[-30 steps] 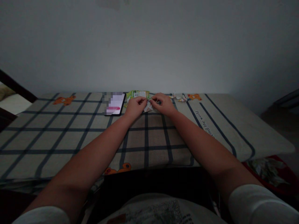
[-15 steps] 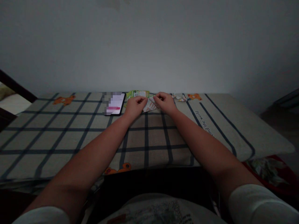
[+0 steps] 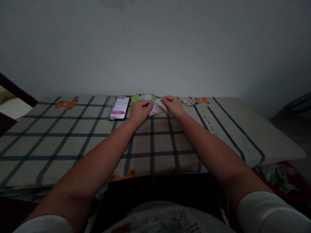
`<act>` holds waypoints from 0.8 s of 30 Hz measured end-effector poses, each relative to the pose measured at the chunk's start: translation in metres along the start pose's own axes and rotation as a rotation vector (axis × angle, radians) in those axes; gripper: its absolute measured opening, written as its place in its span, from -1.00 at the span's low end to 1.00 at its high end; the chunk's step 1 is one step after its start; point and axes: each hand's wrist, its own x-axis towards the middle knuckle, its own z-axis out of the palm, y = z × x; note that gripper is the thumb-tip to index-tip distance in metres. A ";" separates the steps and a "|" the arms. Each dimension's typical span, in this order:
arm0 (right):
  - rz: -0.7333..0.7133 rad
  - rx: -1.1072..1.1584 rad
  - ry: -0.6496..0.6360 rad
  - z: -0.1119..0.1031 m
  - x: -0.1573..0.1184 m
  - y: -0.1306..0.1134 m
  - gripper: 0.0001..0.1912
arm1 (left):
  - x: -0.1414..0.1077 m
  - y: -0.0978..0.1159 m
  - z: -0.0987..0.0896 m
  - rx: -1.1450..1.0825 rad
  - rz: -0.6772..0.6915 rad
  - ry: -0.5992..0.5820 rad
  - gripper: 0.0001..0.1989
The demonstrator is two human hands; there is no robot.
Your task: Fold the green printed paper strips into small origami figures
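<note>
Between my two hands is a small white printed wrapper (image 3: 157,107) with reddish lettering, its top creased and folded. My left hand (image 3: 141,111) pinches its left upper corner between thumb and forefinger. On the other side, my right hand (image 3: 173,106) is closed on the wrapper's right upper part. Just behind my left hand lies a green packet (image 3: 144,97) with a pale printed panel, partly covered by that hand. Crumpled wrapper scraps (image 3: 187,101) lie to the right of my right hand.
A smartphone (image 3: 121,108) with its screen lit lies left of my left hand. The checked tablecloth (image 3: 97,142) covers the table, which meets a plain wall (image 3: 155,48). Below the right table edge stands a red bin (image 3: 297,181) holding crumpled wrappers. Dark chair wood (image 3: 17,89) shows at left.
My right hand's fingers have shifted slightly up along the wrapper, and more of its printed face shows. My left hand stays nearly in place.
</note>
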 end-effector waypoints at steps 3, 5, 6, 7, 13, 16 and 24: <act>0.003 0.028 -0.023 0.000 0.000 0.001 -0.73 | 0.000 0.000 -0.001 -0.014 -0.008 -0.001 -0.77; 0.012 0.046 -0.022 0.001 0.001 0.002 -0.73 | 0.001 0.000 0.000 -0.022 -0.018 -0.005 -0.77; 0.013 0.045 -0.020 0.001 0.001 0.003 -0.74 | 0.001 -0.001 0.001 -0.031 -0.026 -0.012 -0.78; 0.009 0.035 -0.021 0.001 0.001 0.004 -0.75 | 0.002 -0.002 0.001 -0.046 -0.039 -0.022 -0.80; -0.111 -0.084 -0.062 0.000 0.000 0.004 -0.75 | 0.001 -0.007 0.004 -0.096 -0.177 -0.135 -0.75; -0.160 -0.150 -0.086 -0.001 -0.001 0.003 -0.74 | 0.001 -0.006 0.003 -0.079 -0.197 -0.169 -0.68; -0.141 -0.173 -0.051 -0.001 -0.001 0.007 -0.74 | 0.003 -0.008 0.003 -0.100 -0.236 -0.183 -0.68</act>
